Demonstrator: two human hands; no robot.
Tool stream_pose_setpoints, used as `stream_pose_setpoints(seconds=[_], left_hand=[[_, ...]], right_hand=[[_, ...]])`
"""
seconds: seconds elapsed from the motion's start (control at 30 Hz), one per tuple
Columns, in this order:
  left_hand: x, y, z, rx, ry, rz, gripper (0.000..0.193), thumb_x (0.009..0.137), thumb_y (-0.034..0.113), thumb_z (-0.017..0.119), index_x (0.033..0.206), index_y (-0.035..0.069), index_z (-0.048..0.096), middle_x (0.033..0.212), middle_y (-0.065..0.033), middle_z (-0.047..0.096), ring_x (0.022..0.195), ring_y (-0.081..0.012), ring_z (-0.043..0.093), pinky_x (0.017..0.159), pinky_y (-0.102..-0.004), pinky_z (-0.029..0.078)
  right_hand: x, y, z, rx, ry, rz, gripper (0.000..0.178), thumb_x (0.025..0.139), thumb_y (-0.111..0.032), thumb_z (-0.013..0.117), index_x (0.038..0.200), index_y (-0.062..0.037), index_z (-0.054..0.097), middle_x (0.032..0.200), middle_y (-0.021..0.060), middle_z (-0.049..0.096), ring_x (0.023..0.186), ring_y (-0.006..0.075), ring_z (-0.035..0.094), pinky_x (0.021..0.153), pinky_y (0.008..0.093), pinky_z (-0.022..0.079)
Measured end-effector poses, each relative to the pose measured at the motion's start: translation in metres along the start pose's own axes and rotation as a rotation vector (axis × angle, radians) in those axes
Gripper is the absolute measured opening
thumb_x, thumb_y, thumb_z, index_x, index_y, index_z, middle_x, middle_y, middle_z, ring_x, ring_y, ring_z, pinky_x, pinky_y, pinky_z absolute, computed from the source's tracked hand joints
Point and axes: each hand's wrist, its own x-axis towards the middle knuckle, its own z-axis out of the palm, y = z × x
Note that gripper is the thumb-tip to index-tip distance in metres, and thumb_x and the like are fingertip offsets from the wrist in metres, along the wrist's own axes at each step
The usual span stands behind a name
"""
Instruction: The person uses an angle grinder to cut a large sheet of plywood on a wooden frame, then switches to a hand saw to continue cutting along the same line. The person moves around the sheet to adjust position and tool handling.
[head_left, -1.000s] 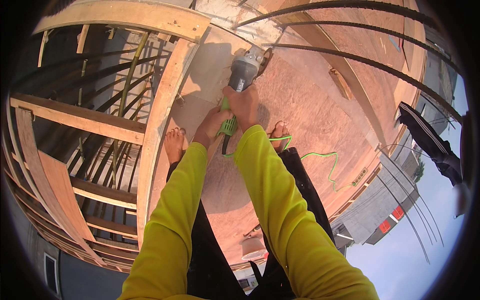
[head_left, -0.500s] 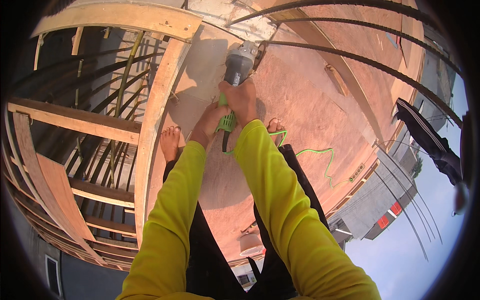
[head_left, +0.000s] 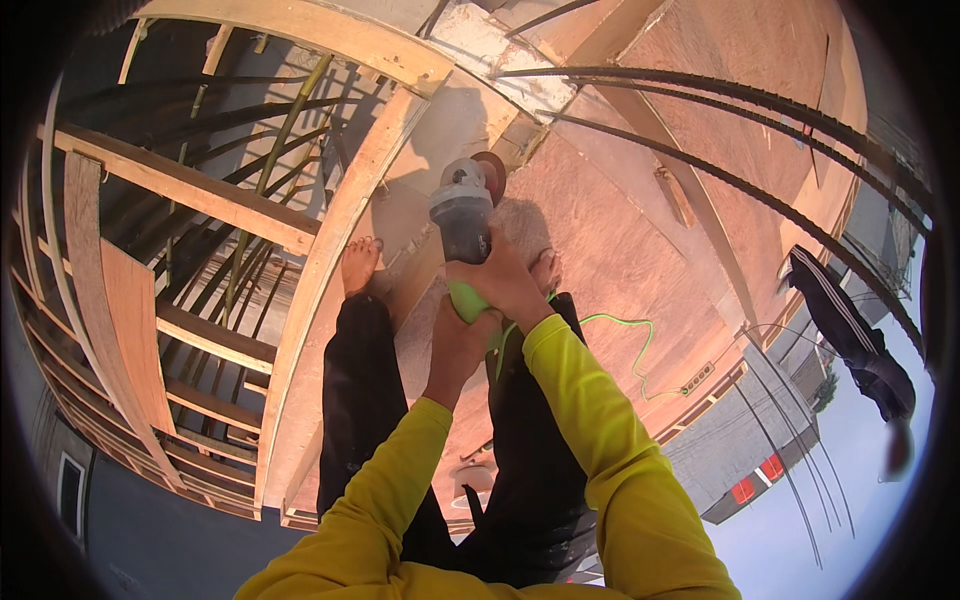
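Both of my hands grip one angle grinder (head_left: 465,222), which has a green handle, a dark body and a grey metal head. My left hand (head_left: 462,335) is wrapped round the rear of the green handle. Farther up, my right hand (head_left: 500,272) closes over the body where green meets dark. A round reddish-brown disc (head_left: 489,178) sits at the head's right side, apart from the steel bars. The green power cord (head_left: 645,350) trails off to the right across the reddish plywood (head_left: 590,240).
Ribbed steel bars (head_left: 690,165) arch from a pale concrete patch (head_left: 490,50) toward the right. Timber framing (head_left: 330,240) borders an opening at left, crossed by bars and bamboo. A power strip (head_left: 697,378) and a wood block (head_left: 675,195) lie right. Another person (head_left: 850,335) stands at far right.
The grinder has come back toward me, away from the steel bars, and its disc now shows more plainly. My arms are drawn in and bent, and the whole view has shifted.
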Motion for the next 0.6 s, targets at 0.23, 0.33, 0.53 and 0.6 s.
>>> stream_pose_setpoints(seconds=[0.23, 0.33, 0.53, 0.6], left_hand=[[-0.039, 0.033, 0.065, -0.063, 0.209, 0.055, 0.055, 0.081, 0.023, 0.076, 0.12, -0.006, 0.049, 0.108, -0.0187, 0.066, 0.092, -0.0258, 0.07, 0.079, -0.0382, 0.055], [-0.048, 0.05, 0.088, -0.074, 0.339, 0.106, 0.054, 0.08, 0.02, 0.075, 0.119, -0.006, 0.049, 0.106, -0.0179, 0.066, 0.093, -0.0267, 0.07, 0.078, -0.0386, 0.055], [-0.07, 0.052, 0.144, -0.007, 0.633, 0.141, 0.061, 0.08, 0.019, 0.077, 0.125, -0.005, 0.043, 0.112, -0.0234, 0.063, 0.097, -0.0356, 0.069, 0.084, -0.043, 0.054], [-0.075, 0.066, 0.16, -0.036, 0.647, 0.084, 0.067, 0.08, 0.022, 0.079, 0.129, -0.004, 0.041, 0.118, -0.0251, 0.06, 0.096, -0.0396, 0.067, 0.086, -0.0431, 0.055]], right_hand=[[-0.004, -0.025, -0.047, -0.15, -0.221, -0.023, 0.072, 0.072, -0.03, 0.082, 0.127, 0.0075, 0.055, 0.115, 0.0193, 0.067, 0.103, 0.0295, 0.067, 0.092, 0.0382, 0.052], [-0.01, -0.053, -0.065, -0.15, -0.374, -0.058, 0.076, 0.07, -0.029, 0.083, 0.129, 0.0085, 0.052, 0.115, 0.0199, 0.066, 0.103, 0.0304, 0.067, 0.092, 0.0384, 0.052], [-0.039, -0.067, -0.076, -0.503, -0.305, -0.217, 0.073, 0.068, -0.02, 0.083, 0.127, 0.008, 0.05, 0.113, 0.0201, 0.066, 0.102, 0.0296, 0.067, 0.09, 0.0388, 0.053], [-0.051, -0.075, -0.086, -0.547, -0.227, -0.18, 0.069, 0.068, -0.018, 0.081, 0.125, 0.0075, 0.051, 0.111, 0.0193, 0.066, 0.099, 0.0292, 0.067, 0.087, 0.0382, 0.053]])
